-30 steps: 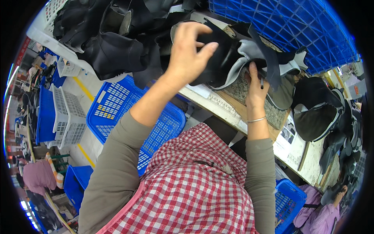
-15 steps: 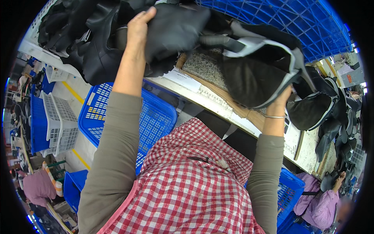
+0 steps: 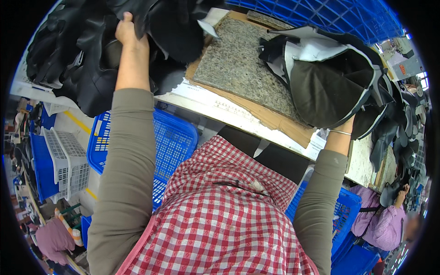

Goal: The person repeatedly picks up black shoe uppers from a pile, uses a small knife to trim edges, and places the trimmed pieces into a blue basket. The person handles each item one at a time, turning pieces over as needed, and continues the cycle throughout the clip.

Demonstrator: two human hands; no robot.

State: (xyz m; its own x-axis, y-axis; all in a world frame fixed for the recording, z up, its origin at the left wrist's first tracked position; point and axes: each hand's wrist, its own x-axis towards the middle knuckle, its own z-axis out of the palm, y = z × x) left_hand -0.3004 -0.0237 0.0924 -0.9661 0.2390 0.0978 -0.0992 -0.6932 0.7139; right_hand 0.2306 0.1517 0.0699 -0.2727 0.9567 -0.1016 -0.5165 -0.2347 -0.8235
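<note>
At the upper left, my left hand (image 3: 130, 34) grips a black leather-like piece (image 3: 176, 34); the thumb shows and the other fingers are mostly hidden. The piece hangs beside a heap of similar black pieces (image 3: 87, 55). On the right, my right hand (image 3: 344, 129) holds the lower edge of a black sewn piece with a white-grey edge (image 3: 330, 89), its open hollow facing me. Most of that hand's fingers are hidden behind the piece. Between my hands lies a speckled grey stone slab (image 3: 243, 64).
The slab rests on brown cardboard (image 3: 270, 121) on a white table (image 3: 206, 101). Beyond stands a blue mesh crate (image 3: 330, 16); below the table is a blue basket (image 3: 174, 137). More black pieces (image 3: 385, 133) hang at the right, near a person in a checked pink top (image 3: 385, 227).
My left hand has moved left with its black piece, uncovering the stone slab. My right hand has shifted right and slightly down with the sewn piece.
</note>
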